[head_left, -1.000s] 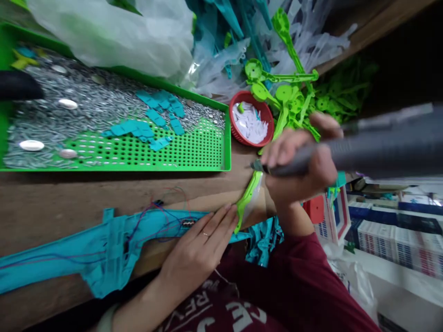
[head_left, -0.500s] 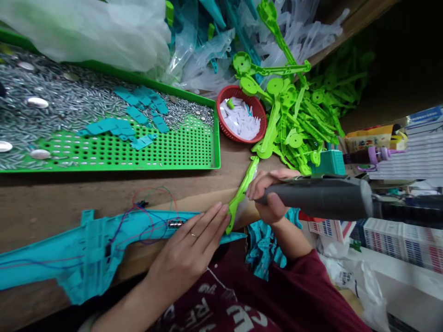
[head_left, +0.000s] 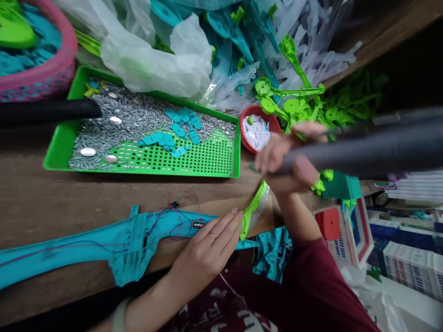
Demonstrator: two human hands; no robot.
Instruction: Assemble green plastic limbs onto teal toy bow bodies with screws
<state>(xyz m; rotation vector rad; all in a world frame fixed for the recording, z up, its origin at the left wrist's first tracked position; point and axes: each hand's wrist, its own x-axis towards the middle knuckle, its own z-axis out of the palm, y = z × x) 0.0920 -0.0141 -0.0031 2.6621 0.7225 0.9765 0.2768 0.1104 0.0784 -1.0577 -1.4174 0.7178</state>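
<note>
My left hand (head_left: 207, 251) lies flat with its fingers stretched out, over the end of a long blue plastic shell (head_left: 100, 242) with thin wires in it. Its fingertips touch the lower end of a bright green plastic piece (head_left: 254, 207), under which clear plastic shows. My right hand (head_left: 289, 161) is closed around a dark grey electric screwdriver (head_left: 349, 145), blurred by motion. The screwdriver is raised above the green piece, and its tip points left toward a green tray (head_left: 231, 168) of screws. Several small blue plates (head_left: 161, 138) lie among the screws.
Beyond my right hand stand a red basket (head_left: 244, 138) of whitish pieces and a heap of green parts (head_left: 292, 106). Plastic bags (head_left: 155, 69) lie behind the tray. A pink basket (head_left: 67, 55) is at upper left, and a black handle-like object (head_left: 48, 110) reaches over the tray.
My right hand has lifted the screwdriver up and away from the green piece. My left hand stays on the parts. The view has shifted left, bringing in the pink basket.
</note>
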